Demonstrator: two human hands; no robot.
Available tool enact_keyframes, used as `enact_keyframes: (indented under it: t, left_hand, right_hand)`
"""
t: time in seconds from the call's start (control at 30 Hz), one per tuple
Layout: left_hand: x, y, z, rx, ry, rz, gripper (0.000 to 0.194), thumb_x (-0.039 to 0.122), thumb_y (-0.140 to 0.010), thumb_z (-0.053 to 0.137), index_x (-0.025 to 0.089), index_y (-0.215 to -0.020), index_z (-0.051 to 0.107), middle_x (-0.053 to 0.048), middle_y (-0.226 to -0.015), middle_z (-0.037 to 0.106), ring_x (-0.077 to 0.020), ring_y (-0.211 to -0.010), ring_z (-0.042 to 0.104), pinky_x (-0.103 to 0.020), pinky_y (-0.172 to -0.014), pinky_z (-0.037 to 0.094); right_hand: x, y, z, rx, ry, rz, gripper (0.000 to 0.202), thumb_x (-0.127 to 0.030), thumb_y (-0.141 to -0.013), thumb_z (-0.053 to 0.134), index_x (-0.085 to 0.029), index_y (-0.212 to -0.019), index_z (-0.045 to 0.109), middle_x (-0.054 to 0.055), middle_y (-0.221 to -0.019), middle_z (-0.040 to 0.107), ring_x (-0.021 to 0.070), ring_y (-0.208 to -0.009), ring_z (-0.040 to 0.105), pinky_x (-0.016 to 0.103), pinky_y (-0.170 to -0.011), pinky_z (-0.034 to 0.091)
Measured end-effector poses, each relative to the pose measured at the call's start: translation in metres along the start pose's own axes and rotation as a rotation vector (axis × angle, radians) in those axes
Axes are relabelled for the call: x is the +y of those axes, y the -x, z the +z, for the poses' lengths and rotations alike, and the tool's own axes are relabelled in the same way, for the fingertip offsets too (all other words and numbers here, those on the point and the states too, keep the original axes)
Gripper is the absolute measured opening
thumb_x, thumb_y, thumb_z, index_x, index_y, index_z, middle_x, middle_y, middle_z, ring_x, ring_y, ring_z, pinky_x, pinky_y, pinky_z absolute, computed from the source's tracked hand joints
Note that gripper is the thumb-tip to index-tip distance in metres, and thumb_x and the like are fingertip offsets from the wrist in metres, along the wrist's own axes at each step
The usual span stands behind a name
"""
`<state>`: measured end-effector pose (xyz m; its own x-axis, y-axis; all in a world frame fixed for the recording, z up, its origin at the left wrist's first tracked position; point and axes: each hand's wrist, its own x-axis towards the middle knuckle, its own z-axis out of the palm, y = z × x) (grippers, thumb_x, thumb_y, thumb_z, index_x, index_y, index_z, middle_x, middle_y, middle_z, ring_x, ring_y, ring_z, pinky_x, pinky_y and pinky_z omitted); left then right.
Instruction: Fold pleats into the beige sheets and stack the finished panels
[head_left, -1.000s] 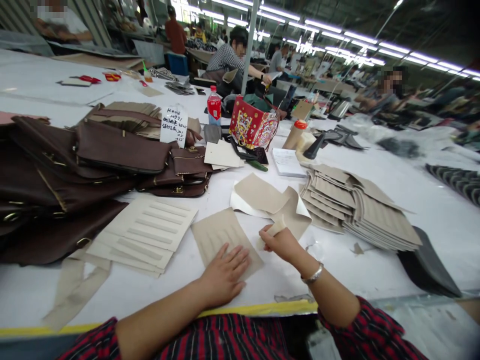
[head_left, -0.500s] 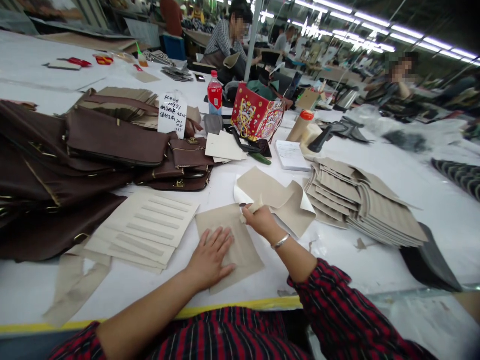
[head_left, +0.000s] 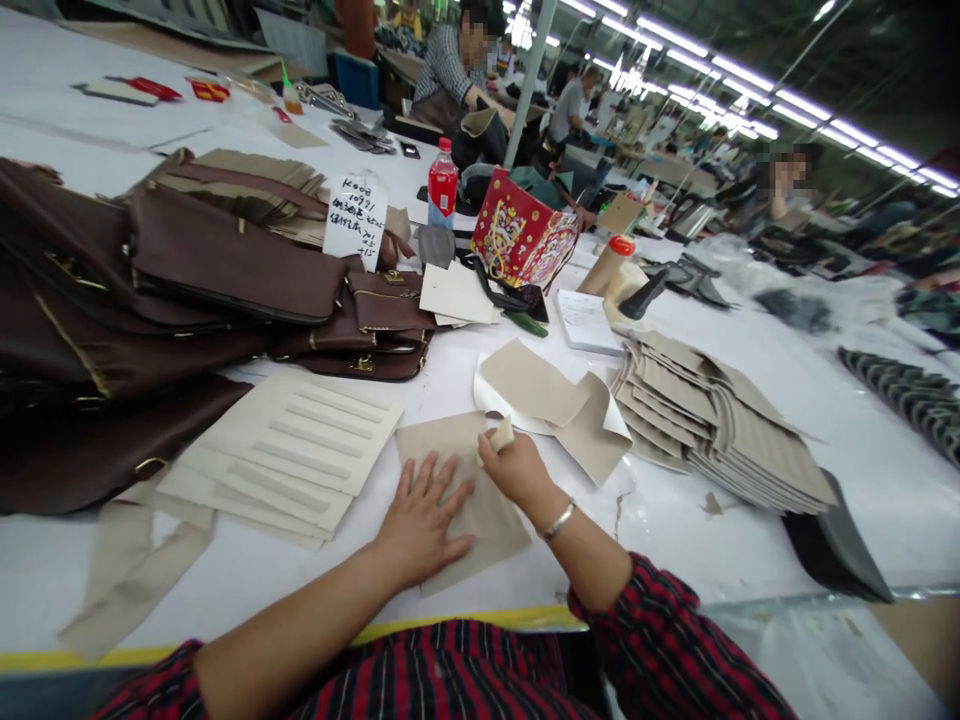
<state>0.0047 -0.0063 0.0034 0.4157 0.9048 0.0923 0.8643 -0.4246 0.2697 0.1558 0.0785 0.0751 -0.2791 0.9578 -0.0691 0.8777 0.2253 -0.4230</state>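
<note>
A beige rectangular sheet [head_left: 491, 545] lies on the white table in front of me. My left hand [head_left: 427, 520] rests flat on it with fingers spread. Above the sheet's upper right part, my right hand [head_left: 517, 465] is closed around a small pale cream piece [head_left: 501, 436], whose kind I cannot make out; part of it is hidden by the fingers. Just beyond my right hand lies a curled beige sheet with white backing [head_left: 544, 385]. Left of my left hand are fanned cream panels with grey strips [head_left: 315, 440].
Dark brown leather bags [head_left: 232, 260] are piled at the left. Stacked beige pieces [head_left: 720, 420] sit at the right beside a black sheet [head_left: 836, 540]. Farther back stand a red-capped bottle [head_left: 442, 185], a red patterned box [head_left: 517, 225] and a paper pad [head_left: 589, 320]. People work behind.
My right hand has shifted slightly toward me along the sheet, still closed on the pale piece. My left hand stays flat in place. The camera view has tilted a little.
</note>
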Motion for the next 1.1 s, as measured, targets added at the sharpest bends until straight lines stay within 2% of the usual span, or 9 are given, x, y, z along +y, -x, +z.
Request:
enact_keyframes:
  t: [0.07, 0.27, 0.47, 0.53, 0.63, 0.7, 0.83, 0.9, 1.1]
  left_hand:
    - [0.000, 0.000, 0.000, -0.002, 0.014, -0.010, 0.070, 0.064, -0.073, 0.044, 0.029, -0.133, 0.034, -0.008, -0.144, 0.023, -0.0351, -0.132, 0.010, -0.057, -0.102, 0.002]
    - [-0.001, 0.000, -0.003, -0.031, 0.058, -0.015, 0.070, 0.065, -0.072, 0.044, 0.030, -0.132, 0.034, -0.007, -0.145, 0.021, -0.0342, -0.132, 0.010, -0.056, -0.103, 0.000]
    - [-0.002, 0.000, -0.005, -0.055, 0.055, -0.015, 0.072, 0.068, -0.073, 0.039, 0.031, -0.133, 0.032, -0.007, -0.145, 0.019, -0.0338, -0.132, 0.008, -0.055, -0.103, -0.002]
    - [-0.002, -0.001, -0.005, -0.061, 0.065, -0.014, 0.072, 0.069, -0.072, 0.038, 0.031, -0.133, 0.031, -0.006, -0.145, 0.019, -0.0333, -0.132, 0.008, -0.054, -0.103, -0.002]
    - [-0.003, -0.001, -0.005, -0.068, 0.085, -0.001, 0.074, 0.070, -0.072, 0.038, 0.030, -0.133, 0.032, -0.006, -0.145, 0.019, -0.0325, -0.133, 0.008, -0.053, -0.104, -0.002]
    - [-0.003, -0.001, -0.005, -0.067, 0.085, 0.007, 0.075, 0.070, -0.071, 0.039, 0.028, -0.134, 0.031, -0.007, -0.145, 0.019, -0.0324, -0.133, 0.008, -0.053, -0.104, -0.002]
    - [-0.002, -0.001, -0.005, -0.071, 0.059, 0.006, 0.076, 0.068, -0.070, 0.044, 0.028, -0.134, 0.031, -0.008, -0.145, 0.019, -0.0331, -0.132, 0.008, -0.054, -0.103, -0.004]
    - [-0.001, -0.001, -0.004, -0.071, 0.054, -0.003, 0.077, 0.068, -0.070, 0.044, 0.028, -0.134, 0.031, -0.008, -0.145, 0.019, -0.0330, -0.132, 0.008, -0.054, -0.103, -0.004]
    - [-0.002, -0.001, -0.001, -0.041, 0.067, -0.016, 0.086, 0.070, -0.066, 0.045, 0.021, -0.136, 0.028, -0.009, -0.145, 0.017, -0.0306, -0.133, 0.008, -0.051, -0.105, -0.004]
  right_hand:
    - [-0.005, -0.006, 0.001, 0.015, 0.082, -0.013, 0.026, -0.029, -0.084, 0.039, -0.016, -0.071, 0.058, 0.006, -0.069, 0.060, 0.0157, -0.067, 0.055, 0.024, -0.064, 0.036]
    - [0.008, 0.055, -0.007, -0.147, 0.058, -0.042, 0.029, -0.027, -0.086, 0.037, -0.018, -0.066, 0.056, 0.002, -0.065, 0.058, 0.0120, -0.062, 0.054, 0.022, -0.060, 0.036]
    - [-0.003, -0.007, 0.006, 0.072, 0.057, -0.089, 0.023, -0.025, -0.085, 0.040, -0.017, -0.073, 0.058, 0.005, -0.073, 0.062, 0.0145, -0.072, 0.056, 0.024, -0.067, 0.038]
    - [-0.001, -0.001, 0.003, 0.024, 0.070, -0.087, 0.024, -0.024, -0.085, 0.041, -0.017, -0.070, 0.057, 0.005, -0.071, 0.061, 0.0141, -0.069, 0.056, 0.024, -0.066, 0.038]
    - [0.007, 0.038, -0.004, -0.116, 0.057, -0.088, 0.026, -0.025, -0.086, 0.040, -0.018, -0.067, 0.056, 0.002, -0.065, 0.059, 0.0126, -0.064, 0.055, 0.022, -0.061, 0.038]
    - [0.009, 0.050, -0.004, -0.132, 0.034, -0.093, 0.027, -0.026, -0.087, 0.038, -0.019, -0.068, 0.056, 0.001, -0.065, 0.058, 0.0119, -0.063, 0.054, 0.021, -0.060, 0.037]
    - [0.001, 0.018, 0.007, 0.047, 0.011, -0.109, 0.026, -0.025, -0.086, 0.038, -0.017, -0.069, 0.057, 0.003, -0.070, 0.060, 0.0129, -0.070, 0.055, 0.022, -0.067, 0.038]
    - [-0.001, 0.013, 0.007, 0.059, 0.023, -0.107, 0.025, -0.025, -0.085, 0.040, -0.017, -0.069, 0.057, 0.003, -0.070, 0.060, 0.0134, -0.071, 0.056, 0.023, -0.068, 0.038]
    - [0.007, 0.090, -0.007, -0.151, -0.094, -0.028, 0.026, -0.028, -0.085, 0.040, -0.020, -0.071, 0.060, 0.000, -0.067, 0.062, 0.0110, -0.064, 0.056, 0.020, -0.061, 0.039]
